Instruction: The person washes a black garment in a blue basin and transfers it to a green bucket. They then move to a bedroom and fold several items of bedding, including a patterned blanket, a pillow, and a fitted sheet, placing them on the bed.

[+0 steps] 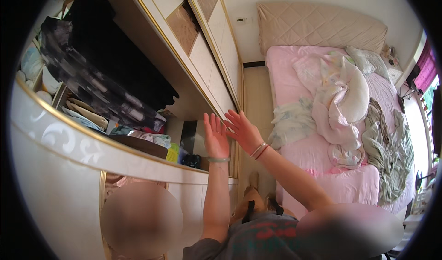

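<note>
Both of my hands are raised before me with palms up and nothing in them. My left hand has its fingers stretched out, and a pale green bangle circles that wrist. Close beside it, my right hand has its fingers spread, with thin bracelets at the wrist. The two hands almost meet at the fingers. Behind them stands the edge of an open wardrobe with gold-trimmed sliding doors. Inside hang a black garment and a grey patterned one.
Folded clothes and a yellow-green basket fill the wardrobe's lower part. To the right is a bed with pink sheets, a crumpled quilt and a grey-green cloth. A narrow floor strip runs between wardrobe and bed.
</note>
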The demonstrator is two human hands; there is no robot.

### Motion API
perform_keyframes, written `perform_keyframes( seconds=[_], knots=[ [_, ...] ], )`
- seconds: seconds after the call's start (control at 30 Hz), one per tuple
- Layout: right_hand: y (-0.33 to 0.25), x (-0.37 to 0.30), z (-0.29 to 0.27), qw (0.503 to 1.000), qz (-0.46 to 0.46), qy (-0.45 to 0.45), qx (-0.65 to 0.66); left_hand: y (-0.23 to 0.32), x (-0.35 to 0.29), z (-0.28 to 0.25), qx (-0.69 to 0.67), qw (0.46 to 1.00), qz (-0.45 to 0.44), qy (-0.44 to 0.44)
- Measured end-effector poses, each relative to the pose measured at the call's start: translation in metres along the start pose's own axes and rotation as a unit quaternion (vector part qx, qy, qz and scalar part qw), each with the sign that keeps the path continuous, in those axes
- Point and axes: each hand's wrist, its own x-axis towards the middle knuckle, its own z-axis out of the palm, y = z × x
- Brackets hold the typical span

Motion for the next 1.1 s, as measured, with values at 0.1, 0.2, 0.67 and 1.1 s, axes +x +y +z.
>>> perform_keyframes(
  seconds=[0.1,0.2,0.67,1.1],
  knots=[
    [-0.005,0.047,-0.01,1.0,0.021,-0.001,-0.007,0.001,0.052,0.0,0.059,0.998,0.029,0.024],
    [-0.008,0.097,-0.021,0.995,0.026,0.005,-0.098,-0.001,0.108,0.001,0.155,0.982,0.082,0.066],
    [0.039,0.314,-0.072,0.895,0.038,-0.106,-0.433,-0.029,0.287,0.009,0.328,0.893,0.181,0.251],
    [-0.033,0.425,-0.072,0.933,-0.001,-0.101,-0.346,-0.047,0.433,0.0,0.35,0.917,0.132,0.136]
  ],
)
